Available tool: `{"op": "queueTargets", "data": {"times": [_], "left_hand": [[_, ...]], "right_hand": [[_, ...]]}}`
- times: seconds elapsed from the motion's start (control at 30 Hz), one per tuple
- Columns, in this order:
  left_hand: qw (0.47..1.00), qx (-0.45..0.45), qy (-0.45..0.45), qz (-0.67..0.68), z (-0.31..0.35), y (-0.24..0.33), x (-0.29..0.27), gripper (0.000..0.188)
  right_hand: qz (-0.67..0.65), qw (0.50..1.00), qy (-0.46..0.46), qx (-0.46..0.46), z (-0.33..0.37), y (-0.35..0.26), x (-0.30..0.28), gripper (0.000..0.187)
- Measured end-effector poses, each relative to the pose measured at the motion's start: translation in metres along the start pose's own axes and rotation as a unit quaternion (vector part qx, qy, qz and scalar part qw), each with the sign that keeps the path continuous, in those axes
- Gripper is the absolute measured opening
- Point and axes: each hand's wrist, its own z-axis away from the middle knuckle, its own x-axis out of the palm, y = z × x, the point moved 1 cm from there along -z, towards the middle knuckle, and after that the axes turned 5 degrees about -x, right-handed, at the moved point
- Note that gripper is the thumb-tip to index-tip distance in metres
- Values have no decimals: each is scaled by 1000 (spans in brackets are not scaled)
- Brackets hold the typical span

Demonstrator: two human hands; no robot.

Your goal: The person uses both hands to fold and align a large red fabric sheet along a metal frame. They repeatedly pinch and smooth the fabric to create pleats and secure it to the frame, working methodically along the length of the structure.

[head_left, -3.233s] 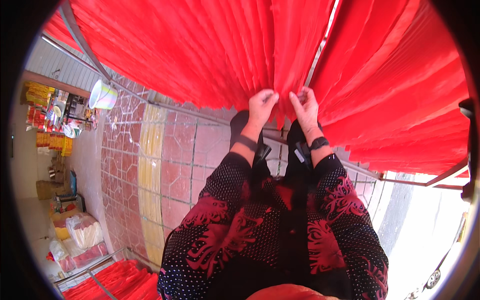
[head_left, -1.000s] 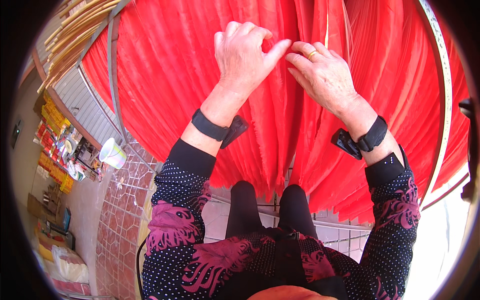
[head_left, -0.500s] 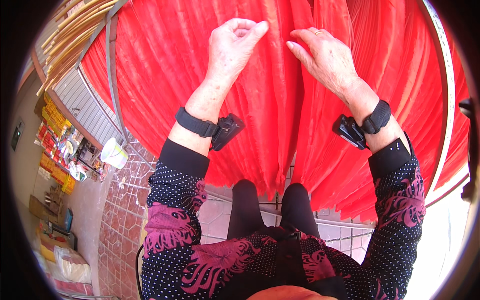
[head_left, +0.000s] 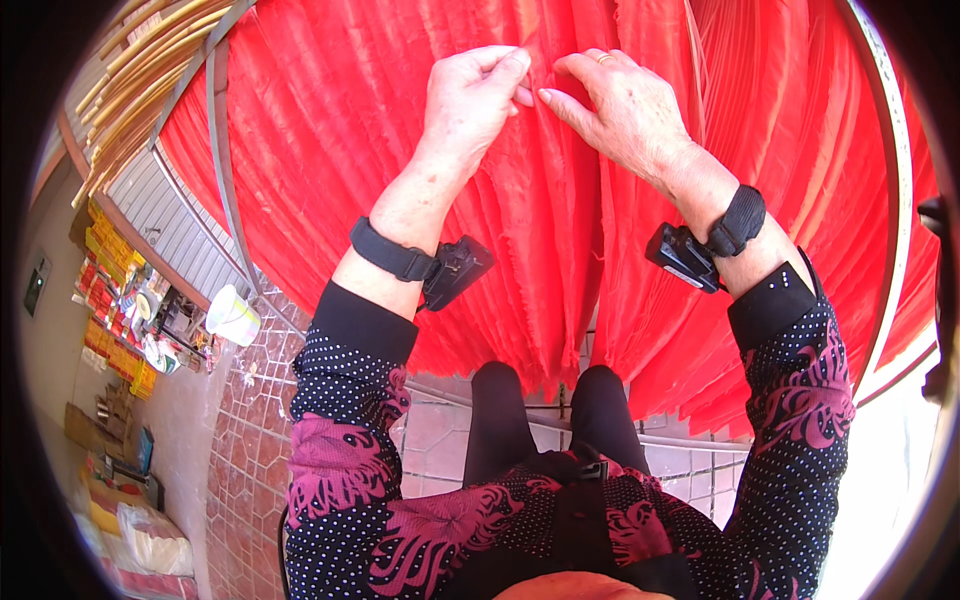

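A floor of reddish and pale paving tiles [head_left: 245,430] spreads below and to the left of the left hand [head_left: 468,105]. Farthest left of that hand, and lower, sit a pale bundle in clear plastic [head_left: 155,540] and, above it, yellow and red packets [head_left: 115,240]. Nearer, below and left of the hand, is a white plastic bucket [head_left: 233,318]. A row of long, thin tan sticks [head_left: 150,80] lies well to its left at about its own height, next to a curved grey metal bar [head_left: 222,165].

From this bar rightward, thin bright red sheets [head_left: 330,190] hang in dense folds behind and beneath both hands. The left hand is closed, thumb pressed against the forefinger; I cannot tell whether a sheet's edge is caught there. A black strap with a black box [head_left: 462,272] circles its wrist.

Just right of it, the right hand [head_left: 622,112] is bent inward, thumb and forefinger apart in front of the sheets, with a gold ring [head_left: 605,58] on one finger. Its wrist carries another black strap [head_left: 738,222]. Well to its right, a pale, curved metal bar [head_left: 893,170] crosses the sheets.
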Motion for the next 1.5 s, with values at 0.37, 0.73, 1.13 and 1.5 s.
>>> {"op": "queueTargets", "data": {"times": [0.37, 0.73, 1.13, 1.5], "left_hand": [[996, 68, 52, 5, -1, 1, -2, 30], [993, -29, 57, 98, -12, -21, -15, 10], [992, 10, 120, 46, -15, -33, -10, 10], [732, 414, 184, -509, 4, 3, 14, 34]], "right_hand": [[-116, 989, -27, 86, -5, 2, 4, 25], [-222, 964, -5, 147, 10, 19, 5, 29], [-218, 963, 30, 155, 25, 34, 2, 27], [-242, 957, 40, 157, 29, 27, -1, 25]]}}
